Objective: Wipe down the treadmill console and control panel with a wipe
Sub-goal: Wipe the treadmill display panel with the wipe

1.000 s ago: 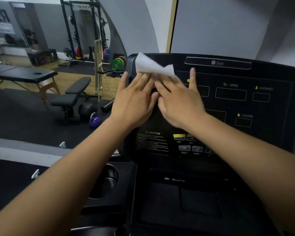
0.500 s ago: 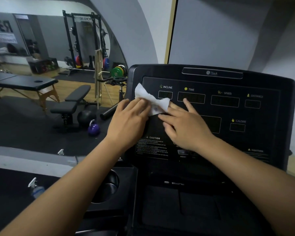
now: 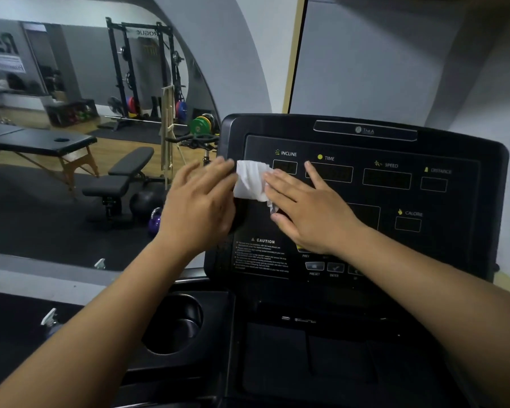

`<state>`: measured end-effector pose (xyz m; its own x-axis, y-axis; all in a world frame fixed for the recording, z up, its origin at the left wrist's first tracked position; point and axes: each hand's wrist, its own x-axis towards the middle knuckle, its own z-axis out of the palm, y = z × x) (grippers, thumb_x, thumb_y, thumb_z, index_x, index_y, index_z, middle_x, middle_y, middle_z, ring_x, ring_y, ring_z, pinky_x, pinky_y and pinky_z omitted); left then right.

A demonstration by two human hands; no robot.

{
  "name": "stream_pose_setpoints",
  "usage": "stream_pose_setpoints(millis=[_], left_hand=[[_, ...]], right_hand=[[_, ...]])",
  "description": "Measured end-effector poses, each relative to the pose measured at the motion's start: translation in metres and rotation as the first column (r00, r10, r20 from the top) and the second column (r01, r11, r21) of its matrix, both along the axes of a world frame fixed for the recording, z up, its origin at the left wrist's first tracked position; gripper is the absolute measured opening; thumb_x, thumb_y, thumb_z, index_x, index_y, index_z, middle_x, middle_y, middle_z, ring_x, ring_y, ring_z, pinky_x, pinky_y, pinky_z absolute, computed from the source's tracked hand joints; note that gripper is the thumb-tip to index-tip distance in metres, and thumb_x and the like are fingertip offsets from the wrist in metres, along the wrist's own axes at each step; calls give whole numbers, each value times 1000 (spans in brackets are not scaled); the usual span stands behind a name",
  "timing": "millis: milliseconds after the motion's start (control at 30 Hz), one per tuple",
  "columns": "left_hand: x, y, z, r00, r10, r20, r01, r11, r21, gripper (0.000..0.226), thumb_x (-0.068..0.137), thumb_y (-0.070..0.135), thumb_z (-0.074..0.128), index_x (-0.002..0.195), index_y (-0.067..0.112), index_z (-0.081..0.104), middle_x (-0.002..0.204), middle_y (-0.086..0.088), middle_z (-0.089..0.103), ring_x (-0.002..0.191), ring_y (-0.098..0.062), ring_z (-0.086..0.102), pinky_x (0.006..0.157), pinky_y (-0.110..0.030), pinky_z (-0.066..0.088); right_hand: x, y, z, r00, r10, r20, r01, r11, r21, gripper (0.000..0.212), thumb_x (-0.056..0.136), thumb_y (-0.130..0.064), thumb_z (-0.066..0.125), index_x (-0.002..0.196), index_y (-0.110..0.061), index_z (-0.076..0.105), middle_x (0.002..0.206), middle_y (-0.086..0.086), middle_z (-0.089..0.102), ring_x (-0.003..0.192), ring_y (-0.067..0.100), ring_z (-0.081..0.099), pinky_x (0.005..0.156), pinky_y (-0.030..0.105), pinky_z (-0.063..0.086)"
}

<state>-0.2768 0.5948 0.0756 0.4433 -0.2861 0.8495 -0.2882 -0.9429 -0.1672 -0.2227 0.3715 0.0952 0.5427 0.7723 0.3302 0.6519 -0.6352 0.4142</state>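
We hold a wipe flat against the console, both hands open.
Our right hand lies flat with fingers straight and spread, the fingertips on the wipe's right side and the index reaching toward the TIME window. Our left hand, blurred, has straight fingers at the console's left edge, touching the wipe's left side. The hands sit close together with the crumpled white wipe between them. The buttons lie just below our right wrist, and a cup holder sits under our left forearm.
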Motion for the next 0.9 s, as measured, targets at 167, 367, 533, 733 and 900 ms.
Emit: stream_pose_setpoints(millis=[167, 367, 533, 733, 900], left_hand=[[-1, -27, 10, 991, 34, -132, -12, 986, 168, 52, 97, 34, 41, 139, 5, 49, 150, -15, 42, 142, -26, 35, 114, -54, 24], [6, -24, -38, 918, 211, -335, -128, 959, 252, 72, 99, 53, 24, 150, 2, 27, 159, -19, 18, 149, -29, 12, 116, -62, 9], [33, -29, 13, 913, 248, -324, -167, 951, 258, 67, 99, 48, 13, 150, 6, 26, 160, -17, 19, 149, -29, 12, 115, -65, 2], [31, -23, 5, 915, 208, -347, -142, 968, 206, 66, 101, 49, 16, 154, 10, 17, 162, -11, 14, 150, -23, 8, 117, -61, 1], [-14, -35, -60, 913, 177, -366, -101, 971, 218, 68, 100, 51, 27, 149, 5, 32, 158, -17, 23, 148, -29, 17, 116, -62, 8]], right_hand=[[-1, 4, 4, 998, -28, 61, 33, 996, -81, 59, 96, -42, 26, 139, -10, 48, 152, 6, 39, 145, 17, 24, 115, 62, 12], [-27, 0, -24, 983, -179, 44, 180, 984, -14, 71, 95, -52, 22, 142, -3, 41, 153, 11, 36, 144, 23, 28, 114, 63, 13], [-8, 16, 20, 971, -234, 40, 232, 971, 49, 65, 100, -53, 15, 153, -15, 16, 162, 2, 11, 149, 15, 6, 115, 62, -2], [0, 18, 15, 964, -256, 78, 252, 966, 52, 63, 100, -45, 21, 153, -12, 16, 162, 5, 12, 149, 19, 7, 117, 59, 1], [-37, 1, -58, 989, -144, 26, 145, 989, -26, 65, 95, -42, 26, 147, -4, 34, 156, 13, 28, 146, 26, 20, 115, 61, 10]])
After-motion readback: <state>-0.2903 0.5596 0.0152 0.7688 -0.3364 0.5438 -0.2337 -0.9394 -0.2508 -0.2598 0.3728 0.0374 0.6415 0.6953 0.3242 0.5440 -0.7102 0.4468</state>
